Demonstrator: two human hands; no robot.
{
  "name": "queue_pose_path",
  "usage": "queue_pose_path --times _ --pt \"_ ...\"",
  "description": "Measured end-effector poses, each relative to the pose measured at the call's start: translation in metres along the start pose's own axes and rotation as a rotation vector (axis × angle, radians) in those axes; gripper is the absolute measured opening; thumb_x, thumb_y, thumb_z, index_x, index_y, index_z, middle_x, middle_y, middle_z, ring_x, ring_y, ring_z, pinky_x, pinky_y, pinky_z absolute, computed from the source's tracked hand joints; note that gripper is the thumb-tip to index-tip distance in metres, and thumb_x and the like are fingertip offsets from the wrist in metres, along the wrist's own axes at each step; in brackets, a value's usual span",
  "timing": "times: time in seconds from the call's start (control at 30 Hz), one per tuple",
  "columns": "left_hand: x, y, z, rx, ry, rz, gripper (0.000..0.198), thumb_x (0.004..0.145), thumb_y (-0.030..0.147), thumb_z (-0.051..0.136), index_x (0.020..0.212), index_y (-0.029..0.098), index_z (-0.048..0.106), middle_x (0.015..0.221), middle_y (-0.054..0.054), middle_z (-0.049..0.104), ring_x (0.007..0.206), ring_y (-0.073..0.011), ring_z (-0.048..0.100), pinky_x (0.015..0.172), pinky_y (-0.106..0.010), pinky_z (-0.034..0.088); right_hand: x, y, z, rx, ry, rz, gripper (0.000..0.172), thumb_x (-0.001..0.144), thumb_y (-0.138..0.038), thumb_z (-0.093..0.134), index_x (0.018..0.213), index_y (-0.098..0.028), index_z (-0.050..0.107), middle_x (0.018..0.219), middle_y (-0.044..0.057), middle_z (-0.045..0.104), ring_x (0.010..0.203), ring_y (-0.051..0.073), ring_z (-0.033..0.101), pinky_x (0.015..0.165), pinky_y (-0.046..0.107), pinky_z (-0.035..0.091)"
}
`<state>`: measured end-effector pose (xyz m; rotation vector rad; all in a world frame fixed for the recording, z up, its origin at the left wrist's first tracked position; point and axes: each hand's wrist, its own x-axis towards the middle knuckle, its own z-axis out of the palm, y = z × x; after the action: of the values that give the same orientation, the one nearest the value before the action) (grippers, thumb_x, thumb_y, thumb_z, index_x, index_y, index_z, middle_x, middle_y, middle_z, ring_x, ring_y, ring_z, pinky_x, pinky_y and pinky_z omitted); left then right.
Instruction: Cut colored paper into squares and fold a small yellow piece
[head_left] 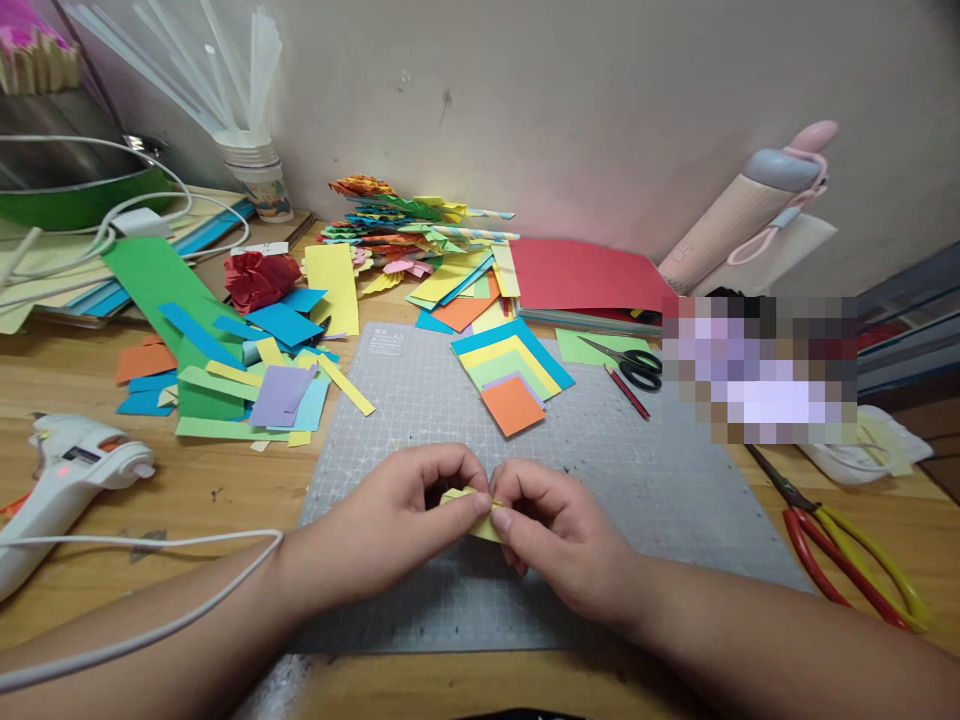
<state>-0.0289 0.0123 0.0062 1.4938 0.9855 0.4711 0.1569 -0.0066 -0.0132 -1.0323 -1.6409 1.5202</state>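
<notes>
Both hands meet above the grey cutting mat [420, 610]. Between them is a small piece of yellow paper [486, 528], partly covered by the fingers. My left hand [420, 505] pinches its left part between thumb and forefinger. My right hand [551, 525] grips its right edge, fingertips touching the left thumb. How the paper is folded is hard to make out. Beyond the hands, a fanned stack of coloured paper squares [517, 365] lies on the mat, an orange one on top.
Left stands a white glue gun [82, 470]; its cable crosses over my left forearm. Coloured paper scraps [277, 400] lie left of the mat. At right are black scissors [637, 368], a dark red pencil [628, 392] and red-and-yellow-handled pliers [855, 560]. A red sheet [592, 275] lies behind.
</notes>
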Motion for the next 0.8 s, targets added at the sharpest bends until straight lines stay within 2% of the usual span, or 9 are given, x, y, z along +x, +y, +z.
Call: queue_pose_path --times 0.17,0.33,0.57,0.8 --pt "0.0016 0.0019 -0.0033 -0.222 -0.068 -0.003 0.019 0.086 0.035 0.054 0.083 0.017 0.057 0.072 0.003 0.05 0.068 -0.0113 0.042 0.064 -0.024 0.034 -0.0004 0.001 -0.0019 0.19 -0.007 0.091 0.018 0.085 -0.027 0.05 0.069 -0.02 0.047 0.055 -0.005 0.048 0.047 0.009 0.044 0.048 0.023 0.038" --pt "0.0013 0.0022 -0.0043 -0.247 -0.073 -0.035 0.017 0.085 0.033 0.057 0.082 0.016 0.057 0.072 0.003 0.051 0.068 -0.0113 0.042 0.065 -0.024 0.034 0.0003 -0.0005 -0.0014 0.251 -0.011 0.121 0.018 0.083 -0.028 0.052 0.067 -0.02 0.048 0.054 -0.005 0.048 0.047 0.008 0.044 0.047 0.022 0.038" --pt "0.0021 0.0023 -0.003 -0.266 -0.077 -0.032 0.018 0.084 0.033 0.058 0.079 0.016 0.056 0.068 0.004 0.048 0.065 -0.0108 0.04 0.061 -0.024 0.032 -0.0003 0.0002 -0.0013 0.229 -0.022 0.101 0.018 0.085 -0.027 0.052 0.069 -0.019 0.048 0.054 -0.006 0.047 0.047 0.008 0.043 0.048 0.022 0.037" --pt "0.0012 -0.001 -0.0035 -0.225 -0.067 -0.024 0.02 0.084 0.034 0.057 0.076 0.016 0.054 0.065 0.005 0.043 0.062 -0.0104 0.036 0.058 -0.024 0.029 -0.0016 0.0003 -0.0016 0.111 -0.008 0.044 0.018 0.086 -0.026 0.05 0.07 -0.02 0.047 0.057 -0.005 0.045 0.049 0.009 0.04 0.048 0.023 0.034"
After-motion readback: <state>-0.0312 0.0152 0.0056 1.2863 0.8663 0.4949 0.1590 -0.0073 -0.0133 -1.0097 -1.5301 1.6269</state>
